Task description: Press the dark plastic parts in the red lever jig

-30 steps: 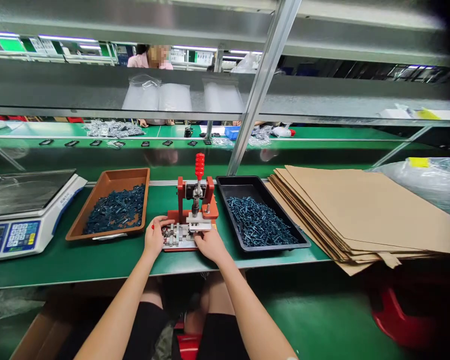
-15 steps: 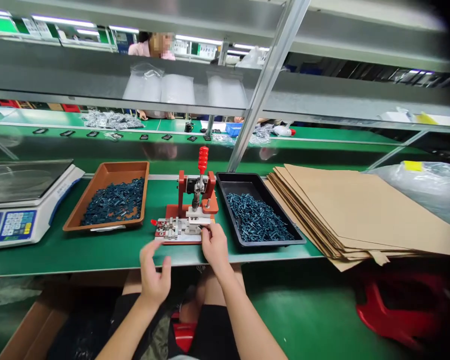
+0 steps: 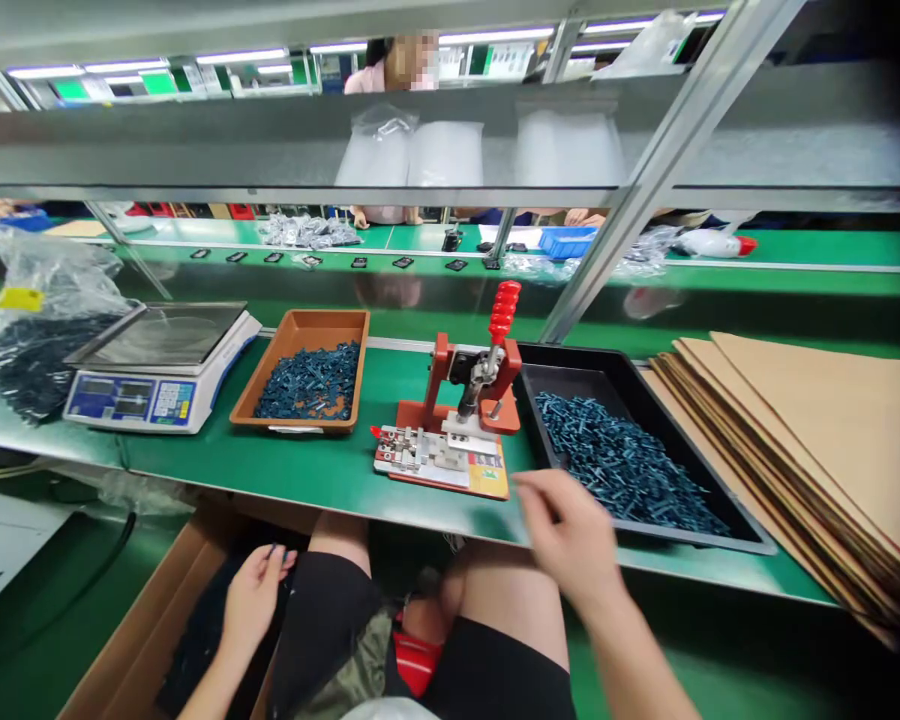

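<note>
My left hand (image 3: 253, 598) is low, over an open cardboard box (image 3: 131, 610) beside my thigh, thumb and fingers pinched on a small dark piece (image 3: 274, 550). My right hand (image 3: 570, 535) is at the table's front edge, between the toggle clamp fixture (image 3: 450, 455) and the black tray (image 3: 607, 365). Its fingers are curled together and slightly blurred; what they hold, if anything, is hidden. The fixture's red handle (image 3: 505, 312) stands up, leaning right. Both hands are off the fixture. Small dark blue parts (image 3: 622, 460) fill much of the black tray.
A brown tray (image 3: 244, 405) with flat blue pieces and a weighing scale (image 3: 142, 400) stand left of the fixture. Far left lies a clear bag of dark parts (image 3: 41, 350). Cardboard sheets (image 3: 817, 440) are stacked at right. A person (image 3: 390, 75) is across the bench.
My left hand has dropped from near the fixture to the box, closing on a small dark piece. My right hand has left the fixture, moving right. The view has swung left.
</note>
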Tool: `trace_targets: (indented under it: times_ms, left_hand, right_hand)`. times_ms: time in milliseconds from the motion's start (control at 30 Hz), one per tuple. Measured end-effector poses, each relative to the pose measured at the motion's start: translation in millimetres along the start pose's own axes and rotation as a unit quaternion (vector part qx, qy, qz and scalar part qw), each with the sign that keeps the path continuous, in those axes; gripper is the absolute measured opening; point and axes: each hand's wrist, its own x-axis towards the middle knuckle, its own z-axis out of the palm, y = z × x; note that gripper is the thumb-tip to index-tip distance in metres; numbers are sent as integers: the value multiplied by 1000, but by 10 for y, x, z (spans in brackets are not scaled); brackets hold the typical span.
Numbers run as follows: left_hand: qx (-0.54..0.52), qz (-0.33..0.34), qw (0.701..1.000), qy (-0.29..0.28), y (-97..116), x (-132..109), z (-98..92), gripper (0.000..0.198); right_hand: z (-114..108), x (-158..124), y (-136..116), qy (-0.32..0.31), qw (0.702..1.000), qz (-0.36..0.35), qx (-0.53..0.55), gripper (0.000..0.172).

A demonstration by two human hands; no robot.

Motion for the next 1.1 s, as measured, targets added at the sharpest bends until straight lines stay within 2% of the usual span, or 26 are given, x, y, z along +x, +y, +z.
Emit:
trace_targets:
  times_ms: [33, 67, 100, 133, 167, 233, 300, 333, 433, 467, 500, 567, 667, 733, 833, 933, 1100]
  left_hand:
    - [113, -11, 993, -24, -133, 124, -222, 50]
    - [220, -24, 974, -57, -228, 212, -409, 45]
    - [295, -27, 951, -89, -272, 265, -550, 42]
    - [343, -25, 931, -118, -252, 285, -641, 40]
    - [355, -11, 924, -141, -164, 285, -681, 41]
    - [300, 49, 936, -178, 213, 266, -636, 41]
    - [216, 140, 944, -205, 781, 300, -489, 40]
    - [193, 196, 941, -196, 1094, 359, -402, 40]
    - [231, 342, 906, -96, 1936, 738, -144, 35]
    - [271, 349, 895, -64, 2145, 919, -66, 33]
    - [322, 324, 889, -36, 2310, 1111, 9, 30]
    - [393, 259, 882, -16, 2514, 1479, 146, 21]
    - [422, 216, 881, -17, 2574, 1855, 306, 9]
    - [429, 217, 877, -19, 2517, 1968, 363, 14]
    - [442, 227, 868, -22, 2410, 2054, 368, 28]
    - [453, 233, 861, -14, 2357, 2162, 353, 38]
    - [449, 235, 861, 23, 2310, 2259, 378, 31]
  right_hand:
    - [-156, 166, 202, 53, 997, 37, -49, 19]
    - [-283, 321, 397, 78, 989, 78, -94, 21]
    - [-374, 458, 573, 59, 984, 113, -126, 22]
    - [-425, 572, 721, 17, 979, 139, -151, 23]
    - [-437, 659, 835, -39, 974, 153, -165, 23]
    - [-380, 758, 968, -158, 960, 153, -172, 24]
    - [-278, 779, 1009, -230, 946, 143, -177, 25]
    - [-232, 775, 1012, -244, 941, 143, -186, 26]
    - [-160, 751, 1022, -240, 932, 158, -219, 26]
    - [-154, 747, 1033, -236, 933, 160, -220, 25]
    - [-154, 744, 1046, -235, 935, 157, -213, 24]
    - [-160, 737, 1075, -233, 944, 136, -187, 24]
    - [-186, 712, 1086, -219, 954, 83, -186, 21]
    - [-229, 690, 1056, -179, 957, 61, -219, 20]
    - [-332, 674, 990, -114, 961, 89, -234, 24]
    - [-428, 679, 981, -78, 966, 139, -204, 26]
    - [-457, 633, 1007, 11, 985, 148, -86, 23]
